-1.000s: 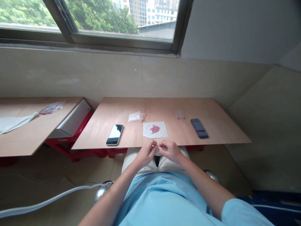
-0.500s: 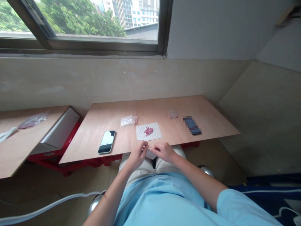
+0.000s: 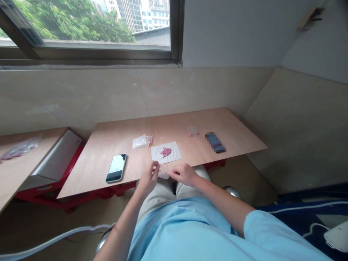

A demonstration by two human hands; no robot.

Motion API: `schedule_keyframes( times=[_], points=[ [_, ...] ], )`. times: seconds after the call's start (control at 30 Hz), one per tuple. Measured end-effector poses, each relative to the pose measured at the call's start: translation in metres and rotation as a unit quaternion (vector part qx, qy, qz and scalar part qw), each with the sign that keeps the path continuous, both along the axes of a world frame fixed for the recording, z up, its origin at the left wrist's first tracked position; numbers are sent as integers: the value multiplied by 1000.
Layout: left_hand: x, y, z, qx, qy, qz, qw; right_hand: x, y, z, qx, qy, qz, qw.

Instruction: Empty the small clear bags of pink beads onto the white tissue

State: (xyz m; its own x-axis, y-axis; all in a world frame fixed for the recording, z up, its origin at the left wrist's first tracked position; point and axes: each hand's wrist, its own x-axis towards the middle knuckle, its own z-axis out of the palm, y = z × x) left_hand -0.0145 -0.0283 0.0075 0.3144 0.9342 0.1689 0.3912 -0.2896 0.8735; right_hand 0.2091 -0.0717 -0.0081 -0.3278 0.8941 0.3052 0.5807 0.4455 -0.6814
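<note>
A white cloth (image 3: 175,154) lies near the front edge of the wooden table, with a cluster of small red beads (image 3: 166,152) on it. My left hand (image 3: 149,175) is just below the cloth's left corner, fingers pinched together; what they hold is too small to make out. To its right, my right hand (image 3: 185,174) has its fingers closed at the table's edge, its fingertips beside a whitish piece (image 3: 164,175) over my lap. Whether that hand grips this piece or something finer cannot be made out.
On the table (image 3: 130,121) are clear plastic bags (image 3: 142,141), a phone (image 3: 116,168) at the left, a small bag (image 3: 193,131) and a blurred dark phone-like item (image 3: 215,142) at the right. A second table (image 3: 16,170) holds another plastic bag (image 3: 20,148).
My left hand has moved away from my right hand, widening the gap between them. The whole view has shifted slightly, so the table appears further left.
</note>
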Motion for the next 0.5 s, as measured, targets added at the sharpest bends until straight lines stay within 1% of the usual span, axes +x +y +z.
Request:
schedule_keyframes(
  times=[0.1, 0.13, 0.17, 0.23, 0.3, 0.33, 0.4, 0.47, 0.5],
  points=[
    [-15, 13, 3, 5, -46, 109, 993, 3, -3, 1, -4, 2, -4, 1000],
    [-19, 16, 4, -4, -72, 128, 989, 3, -3, 1, -9, 9, -10, 1000],
    [-20, 17, 5, -19, -99, 133, 986, 3, -2, 1, -16, 21, -17, 1000],
    [-18, 13, 6, -57, -141, 108, 983, 2, 0, -1, -36, 71, -32, 996],
    [-8, 5, 4, -76, -158, 70, 982, -2, 3, -3, -77, 150, -37, 985],
    [-2, 1, 3, -78, -161, 54, 982, -4, 3, -5, -110, 192, -32, 975],
    [8, -7, 0, -85, -174, 32, 981, -10, 4, -10, -193, 261, 3, 946],
    [14, -12, -1, -112, -204, 18, 972, -15, 4, -13, -264, 305, 51, 914],
    [14, -12, -1, -129, -223, 15, 966, -15, 6, -14, -284, 322, 64, 901]
  ],
)
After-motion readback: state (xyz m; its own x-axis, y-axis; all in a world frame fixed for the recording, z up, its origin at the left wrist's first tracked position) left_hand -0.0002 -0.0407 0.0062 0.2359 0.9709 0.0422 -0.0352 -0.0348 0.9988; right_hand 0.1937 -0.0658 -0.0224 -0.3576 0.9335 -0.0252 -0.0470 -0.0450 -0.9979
